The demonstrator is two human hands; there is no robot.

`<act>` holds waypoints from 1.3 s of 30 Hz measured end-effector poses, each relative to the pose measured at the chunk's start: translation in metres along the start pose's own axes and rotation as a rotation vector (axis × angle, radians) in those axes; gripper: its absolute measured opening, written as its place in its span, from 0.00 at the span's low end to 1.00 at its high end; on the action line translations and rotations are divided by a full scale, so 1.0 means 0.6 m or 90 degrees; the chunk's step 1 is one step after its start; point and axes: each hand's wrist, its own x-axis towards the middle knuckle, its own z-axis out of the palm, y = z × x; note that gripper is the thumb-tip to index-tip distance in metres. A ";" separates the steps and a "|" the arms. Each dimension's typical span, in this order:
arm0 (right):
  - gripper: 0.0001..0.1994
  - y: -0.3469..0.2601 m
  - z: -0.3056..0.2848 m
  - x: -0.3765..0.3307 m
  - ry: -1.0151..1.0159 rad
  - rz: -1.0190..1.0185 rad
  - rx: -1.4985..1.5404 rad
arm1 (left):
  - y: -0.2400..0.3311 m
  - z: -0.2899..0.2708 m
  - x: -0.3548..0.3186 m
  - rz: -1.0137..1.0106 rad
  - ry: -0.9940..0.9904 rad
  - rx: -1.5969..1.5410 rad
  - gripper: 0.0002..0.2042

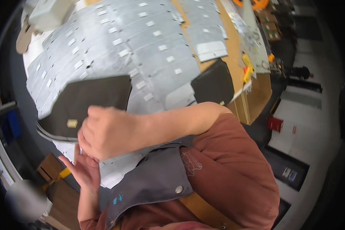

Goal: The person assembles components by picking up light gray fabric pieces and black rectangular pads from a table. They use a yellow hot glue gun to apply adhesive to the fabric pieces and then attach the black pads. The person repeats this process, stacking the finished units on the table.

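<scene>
Dark panel (92, 95) lies just beyond the right grip (105, 132), which partly hides it.

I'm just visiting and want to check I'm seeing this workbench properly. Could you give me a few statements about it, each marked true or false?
1. In the picture, the right hand overlaps part of the larger dark panel. True.
2. The left hand rests on the smaller dark panel. False: it is well to the left of that panel, close to the right hand.
3. Small white patches dot the grey sheeting. True.
4. The yellow tool lies left of both dark panels. False: it lies to their right.
5. The person's apron is bright green. False: it is dark grey.
</scene>
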 end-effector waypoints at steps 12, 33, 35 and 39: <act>0.12 -0.170 -0.026 -0.219 -0.110 0.093 -0.009 | -0.146 0.055 -0.011 -0.122 0.234 0.269 0.17; 0.40 -0.078 -0.256 -0.739 0.651 0.698 1.482 | -0.371 0.443 0.111 -0.355 -0.273 0.784 0.28; 0.34 -0.089 -0.260 -0.798 0.605 0.711 1.451 | -0.409 0.448 0.149 -0.365 -0.283 0.807 0.28; 0.27 -0.098 -0.305 -0.780 0.551 1.019 1.148 | -0.469 0.458 0.204 -0.362 -0.345 0.897 0.31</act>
